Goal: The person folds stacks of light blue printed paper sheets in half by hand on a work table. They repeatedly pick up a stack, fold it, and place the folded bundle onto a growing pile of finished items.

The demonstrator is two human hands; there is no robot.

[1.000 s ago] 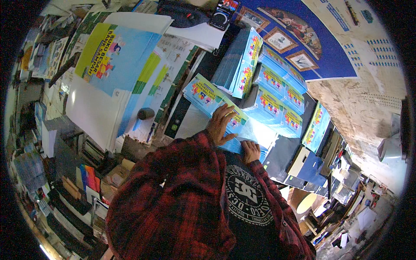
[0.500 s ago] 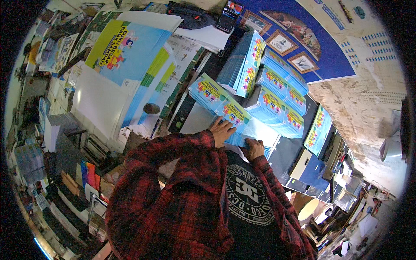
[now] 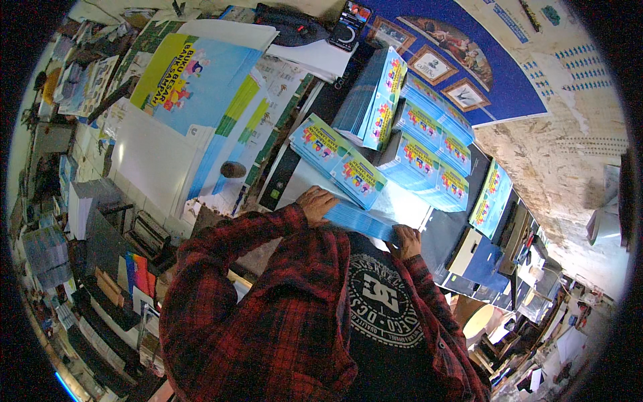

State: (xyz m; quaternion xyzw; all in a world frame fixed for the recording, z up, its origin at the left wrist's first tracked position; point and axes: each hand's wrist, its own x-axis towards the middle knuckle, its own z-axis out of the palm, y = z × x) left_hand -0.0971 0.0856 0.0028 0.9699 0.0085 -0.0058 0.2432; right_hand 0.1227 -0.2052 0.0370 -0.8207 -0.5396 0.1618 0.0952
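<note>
Close to my body I hold a stack of blue-edged printed sheets (image 3: 362, 222) on edge, its layered side showing. My left hand (image 3: 316, 204) grips the left end of the stack. At the other end, my right hand (image 3: 406, 242) is closed around its right corner. Just beyond lies a low pile of printed covers (image 3: 338, 159), blue with a yellow-green band and cartoon figures. Farther back stand taller piles of the same covers (image 3: 375, 100), with more piles (image 3: 425, 167) to their right. The thumbs are partly hidden.
Large blue and yellow-green sheets (image 3: 201, 87) lie on the left side. A phone (image 3: 349, 27) leans at the back beside a dark bag (image 3: 291, 25). Another cover pile (image 3: 491, 201) sits at right, near a blue box (image 3: 482, 264). Shelves of paper crowd the far left.
My hands have moved apart to the two ends of the stack and closer to my body. The stack now stretches between them, away from the low cover pile. The phone screen has changed.
</note>
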